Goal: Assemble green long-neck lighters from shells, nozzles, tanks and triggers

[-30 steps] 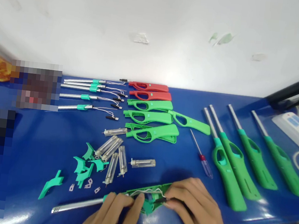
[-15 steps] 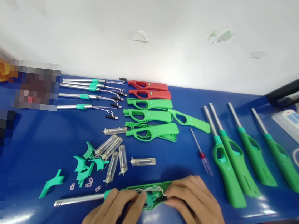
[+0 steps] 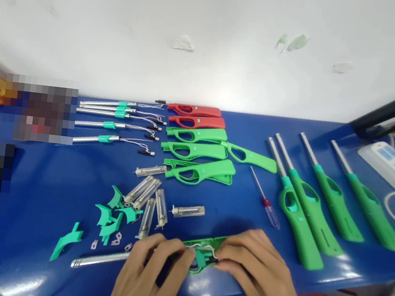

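A green lighter casing half lies open side up near the table's front edge, a metal tube running from it to the left. Over the casing's tube end, my left hand is closed, its fingertips beside a teal trigger set inside. My right hand pinches at the black igniter, most of which its fingers hide. From there a white wire loops back along the casing. Clear fuel tanks lie just beyond, with several loose teal triggers to the left.
Across the back are tubes with wires, red casings and green casings. A screwdriver lies right of centre, beside several assembled green lighters. A white power strip sits far right. Small pale clips lie left of my hands.
The left hand's fingers have shifted over the tube end of the casing, and the teal trigger inside sits at a different angle. The right hand stays nearly in place.
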`<state>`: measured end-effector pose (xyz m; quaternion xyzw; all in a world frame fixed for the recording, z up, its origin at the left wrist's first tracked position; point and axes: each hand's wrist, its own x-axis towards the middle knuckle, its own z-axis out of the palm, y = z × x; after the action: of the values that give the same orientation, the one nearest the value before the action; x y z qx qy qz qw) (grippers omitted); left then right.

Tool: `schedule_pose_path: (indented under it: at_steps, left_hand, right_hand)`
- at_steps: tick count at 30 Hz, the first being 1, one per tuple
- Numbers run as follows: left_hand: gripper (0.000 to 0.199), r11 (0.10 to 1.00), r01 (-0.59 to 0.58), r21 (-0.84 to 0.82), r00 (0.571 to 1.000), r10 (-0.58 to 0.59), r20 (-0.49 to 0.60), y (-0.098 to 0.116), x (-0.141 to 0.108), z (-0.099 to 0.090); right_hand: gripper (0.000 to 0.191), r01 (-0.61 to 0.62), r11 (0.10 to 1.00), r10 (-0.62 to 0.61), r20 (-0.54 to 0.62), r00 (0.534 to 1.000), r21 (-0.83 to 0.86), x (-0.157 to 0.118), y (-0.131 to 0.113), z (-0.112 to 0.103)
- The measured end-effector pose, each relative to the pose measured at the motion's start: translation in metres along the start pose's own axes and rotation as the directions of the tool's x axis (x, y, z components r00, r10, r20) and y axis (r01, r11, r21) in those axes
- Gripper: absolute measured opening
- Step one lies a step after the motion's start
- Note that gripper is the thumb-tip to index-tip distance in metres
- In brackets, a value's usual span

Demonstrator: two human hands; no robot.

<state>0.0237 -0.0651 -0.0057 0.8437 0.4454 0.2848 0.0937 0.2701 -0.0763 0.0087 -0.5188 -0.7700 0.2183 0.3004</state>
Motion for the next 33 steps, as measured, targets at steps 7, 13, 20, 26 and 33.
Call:
schedule_pose_path:
  at_steps: [7, 13, 20, 26, 33]
  left_hand:
    - [0.032, 0.989, 0.002, -0.149, 1.0, -0.001, 0.007, 0.003, 0.006, -0.002]
    - [0.036, 0.992, 0.027, -0.122, 0.999, -0.023, 0.029, 0.005, 0.005, -0.003]
    - [0.042, 0.996, -0.038, -0.085, 0.999, 0.037, -0.01, 0.002, 0.01, -0.003]
    - [0.047, 0.988, -0.135, -0.071, 0.991, 0.137, 0.01, -0.005, 0.013, -0.005]
    - [0.04, 0.99, -0.1, -0.095, 0.995, 0.102, 0.017, -0.007, 0.008, -0.003]
  right_hand:
    - [0.012, 0.036, 0.999, -0.036, 0.003, 0.999, -0.014, 0.001, 0.0, -0.001]
    - [0.011, 0.067, 0.996, -0.068, -0.014, 0.998, -0.063, 0.004, -0.002, -0.002]
    - [0.009, 0.064, 0.997, -0.065, -0.021, 0.998, -0.047, 0.0, -0.001, -0.001]
    - [0.006, 0.068, 0.998, -0.067, -0.026, 0.997, 0.006, -0.001, 0.001, 0.002]
    - [0.007, 0.048, 0.999, -0.047, -0.019, 0.999, 0.021, -0.003, -0.002, 0.003]
